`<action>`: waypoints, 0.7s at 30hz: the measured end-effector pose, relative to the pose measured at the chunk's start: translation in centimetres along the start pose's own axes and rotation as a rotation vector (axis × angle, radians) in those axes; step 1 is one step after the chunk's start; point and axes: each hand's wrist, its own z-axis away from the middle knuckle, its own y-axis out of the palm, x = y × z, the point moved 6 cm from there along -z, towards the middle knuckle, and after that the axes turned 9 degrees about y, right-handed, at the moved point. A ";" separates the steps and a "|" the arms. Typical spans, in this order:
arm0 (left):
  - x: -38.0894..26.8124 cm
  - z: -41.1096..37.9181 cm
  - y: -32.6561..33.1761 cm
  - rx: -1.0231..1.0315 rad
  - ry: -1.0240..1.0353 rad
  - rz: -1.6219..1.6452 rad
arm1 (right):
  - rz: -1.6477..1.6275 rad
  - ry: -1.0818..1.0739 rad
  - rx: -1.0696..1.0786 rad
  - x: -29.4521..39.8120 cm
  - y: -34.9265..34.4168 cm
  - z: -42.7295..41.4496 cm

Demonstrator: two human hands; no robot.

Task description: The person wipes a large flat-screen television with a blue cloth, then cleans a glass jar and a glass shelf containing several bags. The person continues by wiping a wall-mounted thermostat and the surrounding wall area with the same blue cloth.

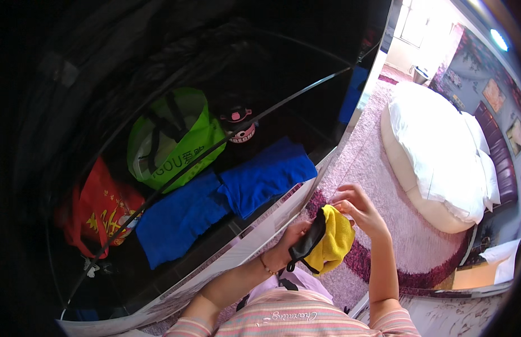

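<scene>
A yellow and dark grey cloth (334, 240) with black edging and a small hanging loop is bunched up in front of my body. My left hand (300, 234) is closed on its grey side, partly hidden by the fabric. At the upper right edge of the cloth is my right hand (355, 206), fingers bent and partly apart; whether they pinch the fabric is unclear. Left of my hands, two blue cloths, one (182, 219) and another (268, 175), lie side by side on a dark surface.
A green bag (188, 147), a red bag (106, 202) and a pink and black bottle (243, 130) stand on the dark surface, crossed by a thin rod or edge (260, 116). Rightward are a pink carpet (395, 219) and a rounded bed (433, 160) with white bedding.
</scene>
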 end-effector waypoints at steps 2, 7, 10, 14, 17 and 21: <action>-0.3 0.7 0.9 0.037 0.043 0.028 | -0.457 0.269 0.175 -4.0 2.2 1.1; -3.5 3.9 3.8 0.242 0.130 0.079 | -0.136 0.525 0.387 -7.1 3.2 2.6; -4.1 4.8 -1.0 -0.046 0.111 -0.271 | -0.227 0.315 0.096 -3.7 2.1 2.2; -3.9 5.2 -2.1 -0.028 0.151 -0.760 | -0.216 0.185 0.043 -2.2 0.2 1.7; -4.7 4.3 -1.9 -0.150 0.302 -1.062 | -0.166 0.114 0.190 -3.1 -1.3 0.4; -8.9 3.9 1.2 -0.232 0.729 -1.453 | -0.328 0.166 0.243 -3.2 -3.0 -1.8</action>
